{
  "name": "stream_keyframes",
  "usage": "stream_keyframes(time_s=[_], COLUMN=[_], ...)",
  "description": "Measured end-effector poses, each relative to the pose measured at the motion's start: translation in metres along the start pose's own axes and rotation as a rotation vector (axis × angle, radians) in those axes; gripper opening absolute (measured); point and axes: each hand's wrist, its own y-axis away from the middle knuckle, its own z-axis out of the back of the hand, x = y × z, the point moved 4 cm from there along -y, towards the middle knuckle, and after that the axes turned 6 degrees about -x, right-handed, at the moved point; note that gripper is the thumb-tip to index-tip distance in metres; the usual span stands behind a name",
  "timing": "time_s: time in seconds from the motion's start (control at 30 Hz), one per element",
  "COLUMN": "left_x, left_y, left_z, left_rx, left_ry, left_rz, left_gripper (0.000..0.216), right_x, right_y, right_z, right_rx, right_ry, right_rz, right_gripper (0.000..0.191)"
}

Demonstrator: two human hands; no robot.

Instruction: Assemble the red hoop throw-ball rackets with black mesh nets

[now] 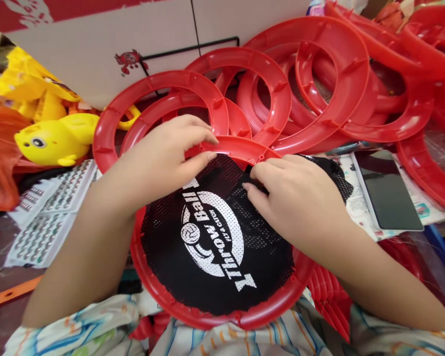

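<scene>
On my lap lies a red plastic ring (203,319) with a black mesh fabric (163,269) stretched across its opening. White "Throw Ball" lettering and a ball emblem are printed on the mesh. At the far rim my left hand (166,155) is closed on the ring, with its thumb at the mesh edge. My right hand (292,190) has its fingers curled in a pinch on the mesh near the upper right of the ring. The fabric is gathered and loose there, and part of it sticks out behind this hand. The right fingertips are partly hidden.
Several more red rings (332,59) are piled behind, against a white carton (96,54). To the left are a yellow toy animal (63,141) and sheets of small round stickers or beads (40,237). A phone (387,190) lies to the right.
</scene>
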Motion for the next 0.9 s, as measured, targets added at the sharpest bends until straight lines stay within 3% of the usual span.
stream_keyframes(time_s=[0.17, 0.27, 0.4, 0.53, 0.9], left_x=[-0.003, 0.000, 0.003, 0.004, 0.008], left_y=[-0.009, -0.010, -0.010, -0.011, -0.012], left_z=[-0.018, -0.022, -0.025, -0.026, -0.038], left_rx=[-0.025, -0.121, -0.140, -0.134, -0.213], left_ry=[0.150, 0.154, 0.185, 0.182, 0.120], left_rz=[-0.004, 0.081, 0.094, 0.073, 0.037], left_gripper=[0.014, 0.010, 0.010, 0.011, 0.011], right_x=[-0.010, -0.011, -0.010, -0.010, -0.005], right_y=[-0.007, -0.008, -0.005, -0.005, -0.010], right_z=[-0.005, -0.005, -0.005, -0.012, -0.020], right_rx=[-0.040, -0.148, -0.280, -0.248, -0.113], right_ry=[-0.169, -0.277, -0.315, -0.228, 0.015], right_rz=[-0.091, -0.045, 0.085, 0.160, 0.099], right_gripper=[0.012, 0.015, 0.029, 0.036, 0.042])
